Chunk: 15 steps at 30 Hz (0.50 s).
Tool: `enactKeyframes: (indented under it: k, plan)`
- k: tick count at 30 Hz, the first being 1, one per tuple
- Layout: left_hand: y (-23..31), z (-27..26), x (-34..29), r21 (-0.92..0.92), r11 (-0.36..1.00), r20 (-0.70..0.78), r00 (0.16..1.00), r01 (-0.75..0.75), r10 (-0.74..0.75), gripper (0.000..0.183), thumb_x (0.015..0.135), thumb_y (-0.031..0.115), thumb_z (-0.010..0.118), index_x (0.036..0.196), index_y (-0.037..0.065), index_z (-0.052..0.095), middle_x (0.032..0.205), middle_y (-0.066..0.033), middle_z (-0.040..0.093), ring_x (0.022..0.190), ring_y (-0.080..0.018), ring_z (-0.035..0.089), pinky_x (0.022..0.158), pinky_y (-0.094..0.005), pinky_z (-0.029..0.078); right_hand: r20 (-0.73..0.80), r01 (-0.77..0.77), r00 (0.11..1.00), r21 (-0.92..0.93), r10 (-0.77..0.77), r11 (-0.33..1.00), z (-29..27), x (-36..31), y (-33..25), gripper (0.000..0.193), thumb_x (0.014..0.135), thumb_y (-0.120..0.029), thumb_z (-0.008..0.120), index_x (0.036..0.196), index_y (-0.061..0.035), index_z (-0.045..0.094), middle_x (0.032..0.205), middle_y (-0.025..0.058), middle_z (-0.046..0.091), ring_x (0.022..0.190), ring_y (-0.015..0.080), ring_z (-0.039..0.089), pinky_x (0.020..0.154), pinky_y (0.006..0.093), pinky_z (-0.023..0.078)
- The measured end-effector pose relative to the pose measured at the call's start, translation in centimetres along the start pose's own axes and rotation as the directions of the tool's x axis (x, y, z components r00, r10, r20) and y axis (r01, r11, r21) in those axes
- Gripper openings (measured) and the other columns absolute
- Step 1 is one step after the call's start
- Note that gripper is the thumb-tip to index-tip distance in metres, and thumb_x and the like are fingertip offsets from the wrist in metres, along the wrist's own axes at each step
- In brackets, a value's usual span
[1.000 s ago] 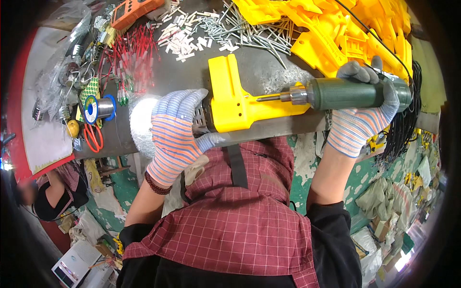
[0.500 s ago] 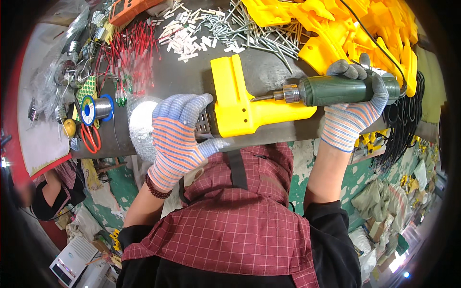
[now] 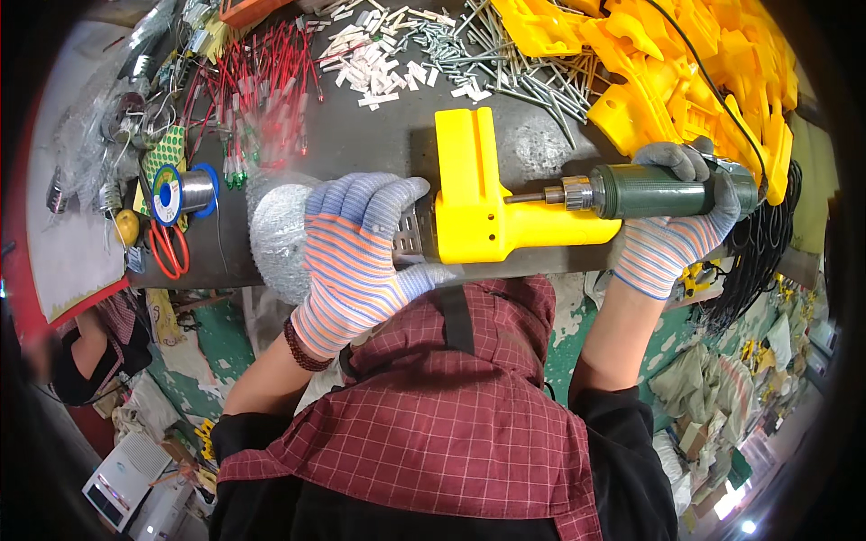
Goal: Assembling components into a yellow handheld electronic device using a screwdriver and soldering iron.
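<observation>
Head view: the left hand's (image 3: 361, 239) gloved fingers and thumb clamp the slotted end of a yellow housing (image 3: 469, 216); the right hand's (image 3: 681, 212) wrap around a green driver (image 3: 654, 191), its bit at the housing. The housing is over the near edge of the dark table (image 3: 370, 135); resting or raised, I cannot tell. Beyond lie red wires (image 3: 262, 99), screws (image 3: 451, 54), yellow parts (image 3: 704, 81); left, a spool (image 3: 194, 191). Below, sacks (image 3: 690, 383) crowd a worn green floor (image 3: 675, 326).

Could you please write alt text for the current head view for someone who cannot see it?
A person's gloved right hand holds a green power tool with its bit pointing at a yellow casing, which the gloved left hand holds. Beyond them on the dark bench lie red wires, white pieces, screws and yellow parts.
</observation>
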<state>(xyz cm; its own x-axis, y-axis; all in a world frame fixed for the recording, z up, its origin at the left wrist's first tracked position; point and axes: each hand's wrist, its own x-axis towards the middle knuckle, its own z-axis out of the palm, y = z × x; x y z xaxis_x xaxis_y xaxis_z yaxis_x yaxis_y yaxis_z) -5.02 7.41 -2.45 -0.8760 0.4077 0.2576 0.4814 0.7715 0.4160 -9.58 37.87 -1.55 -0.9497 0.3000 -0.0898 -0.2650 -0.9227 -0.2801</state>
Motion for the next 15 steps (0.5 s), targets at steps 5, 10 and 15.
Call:
enactKeyframes:
  k: [5,10,15]
  plan:
    - [-0.30,0.32,0.08,-0.048,0.998,0.038,0.999,0.033,-0.031,0.079,0.060,0.053,0.082,0.124,0.014,0.056,0.108,-0.0060,0.057,0.104,-0.0291,0.053,0.092,-0.0469,0.038,0.038,-0.014,0.999,0.006,0.014,1.000,-0.22,-0.43,-0.22,0.035,0.072,-0.013,0.073,0.101,-0.0017,0.056,0.071,0.0002,0.051,0.067,0.0147,0.050,0.084,0.0370,0.046]
    - [-0.13,0.08,0.49,-0.006,1.000,0.041,0.999,0.008,-0.008,0.080,0.061,0.053,0.082,0.123,0.011,0.056,0.109,-0.0085,0.057,0.103,-0.0305,0.054,0.091,-0.0471,0.040,0.033,0.014,0.999,-0.016,-0.013,1.000,0.01,-0.41,-0.31,0.039,0.072,-0.016,0.073,0.104,0.0002,0.057,0.072,0.0000,0.051,0.067,0.0151,0.050,0.082,0.0363,0.046]
    - [-0.09,0.10,0.56,0.019,1.000,0.047,0.999,-0.009,0.008,0.079,0.062,0.051,0.084,0.123,0.008,0.056,0.109,-0.0111,0.058,0.101,-0.0320,0.056,0.090,-0.0476,0.041,0.018,0.004,1.000,0.007,-0.004,1.000,-0.09,-0.02,0.27,0.038,0.072,-0.015,0.073,0.103,-0.0008,0.057,0.071,0.0006,0.053,0.066,0.0162,0.051,0.081,0.0372,0.047]
